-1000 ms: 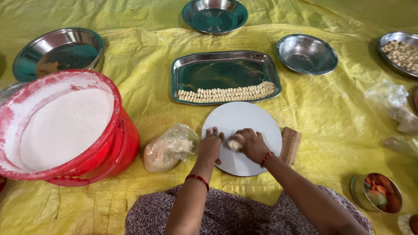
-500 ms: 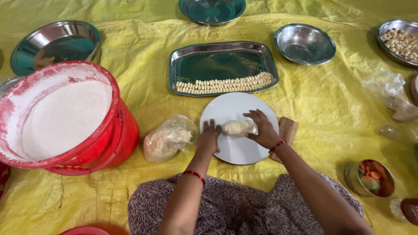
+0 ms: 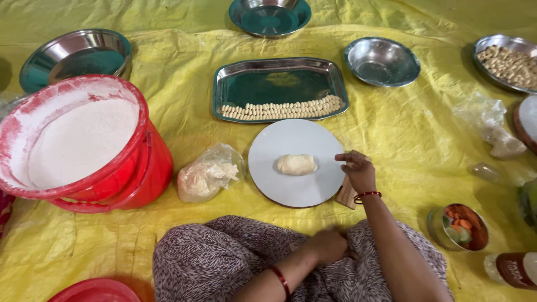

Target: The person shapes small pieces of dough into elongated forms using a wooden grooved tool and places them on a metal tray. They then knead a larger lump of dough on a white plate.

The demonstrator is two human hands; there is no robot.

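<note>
A small oblong lump of pale dough [image 3: 296, 164] lies alone in the middle of a round white board [image 3: 268, 179] on the yellow sheet. My right hand [image 3: 358, 170] rests at the board's right edge, fingers loosely curled, holding nothing, with a wooden block [image 3: 345, 196] just under it. My left hand [image 3: 329, 247] lies in my lap on patterned cloth, fingers closed and empty. Beyond the board a rectangular steel tray [image 3: 279, 84] holds a row of small dough pieces [image 3: 279, 109].
A red bucket of white flour [image 3: 84, 145] stands at left, a plastic bag of dough [image 3: 207, 174] beside it. Steel bowls [image 3: 382, 60] sit along the far side, one at right with pale pieces [image 3: 512, 64]. A small tin of chopped vegetables [image 3: 460, 226] is at right.
Both hands have let go of the dough. The left hand drew back into my lap; the right hand slid to the board's right edge. The dough now lies alone on the board.
</note>
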